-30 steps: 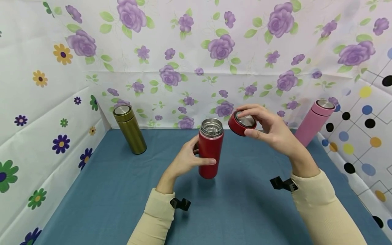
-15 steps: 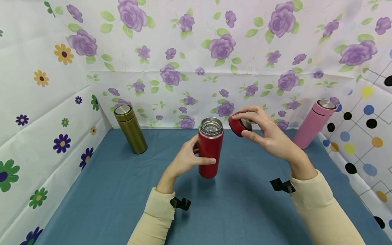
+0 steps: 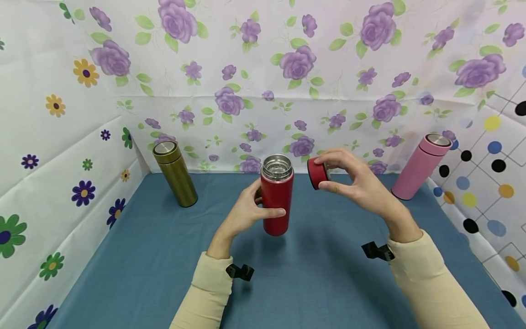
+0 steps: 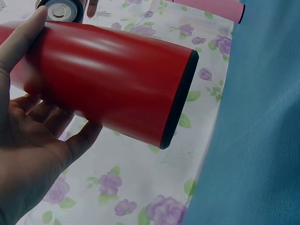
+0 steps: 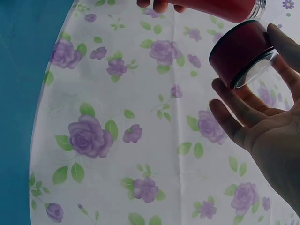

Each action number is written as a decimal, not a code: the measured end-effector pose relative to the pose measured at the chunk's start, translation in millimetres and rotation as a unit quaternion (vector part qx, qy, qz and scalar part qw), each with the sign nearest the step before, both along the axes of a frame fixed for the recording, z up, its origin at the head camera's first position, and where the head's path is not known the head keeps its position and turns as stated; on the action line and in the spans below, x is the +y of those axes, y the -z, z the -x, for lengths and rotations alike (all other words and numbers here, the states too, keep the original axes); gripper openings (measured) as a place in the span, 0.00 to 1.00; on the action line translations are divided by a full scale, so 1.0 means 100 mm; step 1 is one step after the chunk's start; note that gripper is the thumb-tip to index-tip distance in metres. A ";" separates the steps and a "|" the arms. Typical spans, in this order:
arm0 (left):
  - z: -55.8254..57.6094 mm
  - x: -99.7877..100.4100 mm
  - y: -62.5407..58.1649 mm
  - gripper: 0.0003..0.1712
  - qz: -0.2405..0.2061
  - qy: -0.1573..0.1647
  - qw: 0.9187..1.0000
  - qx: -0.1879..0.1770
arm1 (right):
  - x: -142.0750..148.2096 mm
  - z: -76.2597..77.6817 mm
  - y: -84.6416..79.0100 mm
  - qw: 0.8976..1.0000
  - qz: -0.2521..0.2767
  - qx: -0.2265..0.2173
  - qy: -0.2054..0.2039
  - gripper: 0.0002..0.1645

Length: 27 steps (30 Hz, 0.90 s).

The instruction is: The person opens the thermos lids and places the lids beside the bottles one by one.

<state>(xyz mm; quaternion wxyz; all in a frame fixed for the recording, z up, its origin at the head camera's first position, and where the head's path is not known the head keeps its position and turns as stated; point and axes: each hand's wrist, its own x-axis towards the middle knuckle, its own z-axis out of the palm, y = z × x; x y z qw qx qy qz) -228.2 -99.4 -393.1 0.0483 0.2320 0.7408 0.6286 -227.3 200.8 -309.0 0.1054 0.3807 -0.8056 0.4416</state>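
My left hand grips a red thermos bottle round its body, thumb across the front. The bottle stands upright with its steel mouth uncovered, and its dark base shows in the left wrist view, held off the table. Between thumb and fingers, my right hand pinches the red bottle lid. Tipped on its side, the lid is apart from the bottle, to the right of its mouth. In the right wrist view, the lid shows its dark rim, near the bottle's steel neck.
An olive-gold thermos stands at the back left of the blue-covered table. Over at the back right is a pink thermos. A floral cloth wall rises behind, with patterned cloths on both sides.
My right hand has turned the lid from lying flat to on its side and shifted it slightly left. The bottle in my left hand has moved slightly left and up.
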 end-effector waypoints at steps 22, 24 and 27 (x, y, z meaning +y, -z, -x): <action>0.03 0.01 0.04 0.41 -0.007 -0.015 1.000 0.004 | -0.08 0.06 0.21 0.999 -0.040 -0.009 0.017 0.31; 0.04 0.01 0.04 0.42 -0.005 -0.016 1.000 0.002 | -0.08 0.06 0.22 0.999 -0.042 -0.008 0.016 0.31; 0.03 0.00 0.03 0.42 -0.005 -0.020 1.000 0.002 | -0.08 0.07 0.24 0.999 -0.039 -0.010 0.018 0.30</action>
